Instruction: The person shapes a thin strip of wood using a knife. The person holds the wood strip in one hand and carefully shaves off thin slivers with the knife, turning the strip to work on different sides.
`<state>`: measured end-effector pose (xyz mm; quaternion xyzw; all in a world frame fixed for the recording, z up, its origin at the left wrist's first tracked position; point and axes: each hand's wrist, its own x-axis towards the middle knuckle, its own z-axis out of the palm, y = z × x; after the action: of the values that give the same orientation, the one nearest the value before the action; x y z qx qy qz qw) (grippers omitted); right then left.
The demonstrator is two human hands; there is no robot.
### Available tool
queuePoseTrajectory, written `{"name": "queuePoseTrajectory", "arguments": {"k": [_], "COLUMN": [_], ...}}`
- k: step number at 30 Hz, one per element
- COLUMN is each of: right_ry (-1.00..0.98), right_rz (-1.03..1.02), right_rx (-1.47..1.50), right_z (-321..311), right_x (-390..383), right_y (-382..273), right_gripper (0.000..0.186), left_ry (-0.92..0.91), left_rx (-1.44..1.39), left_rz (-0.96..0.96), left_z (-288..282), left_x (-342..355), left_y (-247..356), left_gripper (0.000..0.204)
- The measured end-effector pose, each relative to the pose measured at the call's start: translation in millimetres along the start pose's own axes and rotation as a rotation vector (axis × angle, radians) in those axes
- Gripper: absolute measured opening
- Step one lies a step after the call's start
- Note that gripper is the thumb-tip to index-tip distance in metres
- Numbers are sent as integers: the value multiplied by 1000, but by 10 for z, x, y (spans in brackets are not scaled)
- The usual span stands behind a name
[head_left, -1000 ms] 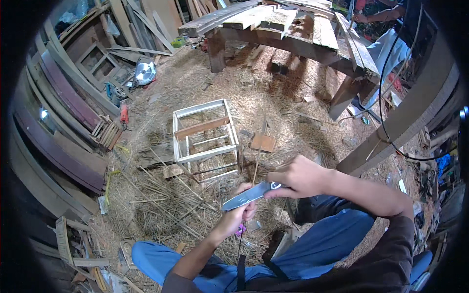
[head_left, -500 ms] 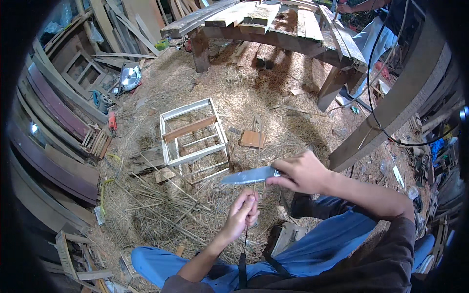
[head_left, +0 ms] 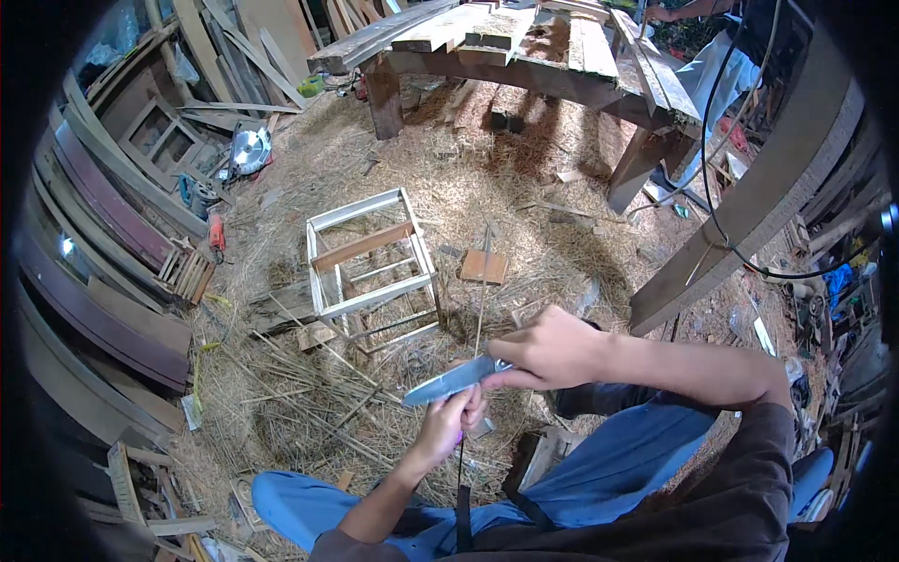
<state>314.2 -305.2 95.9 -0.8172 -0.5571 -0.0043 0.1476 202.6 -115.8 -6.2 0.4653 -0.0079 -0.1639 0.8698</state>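
Note:
My right hand (head_left: 541, 348) is closed on the handle of a knife (head_left: 448, 379), its broad silver blade pointing left across the top of my left hand (head_left: 442, 423). My left hand is closed on a long, thin pale strip (head_left: 480, 318), which runs from the floor beyond my hands down toward my lap, where its lower part looks dark. The blade lies against the strip at my left hand; the exact contact is hidden. A white wooden frame (head_left: 359, 302) with a brown crossbar stands just ahead, beside a small square board (head_left: 476, 267).
A plank-topped workbench (head_left: 590, 56) stands at the back, with another person (head_left: 712, 56) at its right. A leaning post (head_left: 684, 281) with cables is on the right. A circular saw (head_left: 249, 150), a red tool (head_left: 216, 232) and leaning boards (head_left: 103, 281) line the left. Straw and shavings litter the floor.
The knife and my right hand moved up off my left hand, then came back down and leftward onto it. The view has shifted slightly since the earliest frame.

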Motion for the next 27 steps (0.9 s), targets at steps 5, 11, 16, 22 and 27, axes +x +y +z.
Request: {"name": "queuePoseTrajectory", "arguments": {"k": [5,11,16,22,27], "right_ry": [-14,23,15,45,160], "right_rz": [21,-34,-61,-60,16], "right_rx": [-31,-65,-76,-101,-114], "right_z": [2,101,84,51,-82], "right_x": [38,91,118,143,139], "right_y": [151,39,78,84,175], "right_gripper": [50,44,46,46,42], "left_ry": [98,31,68,90,77], "left_rx": [-4,-22,12,-27,-116], "left_rz": [32,43,21,49,65], "left_z": [-69,-162,-172,-89,-66], "left_x": [47,-6,-5,-23,-1], "left_y": [113,-38,5,81,192], "left_gripper": [23,21,22,21,21]}}
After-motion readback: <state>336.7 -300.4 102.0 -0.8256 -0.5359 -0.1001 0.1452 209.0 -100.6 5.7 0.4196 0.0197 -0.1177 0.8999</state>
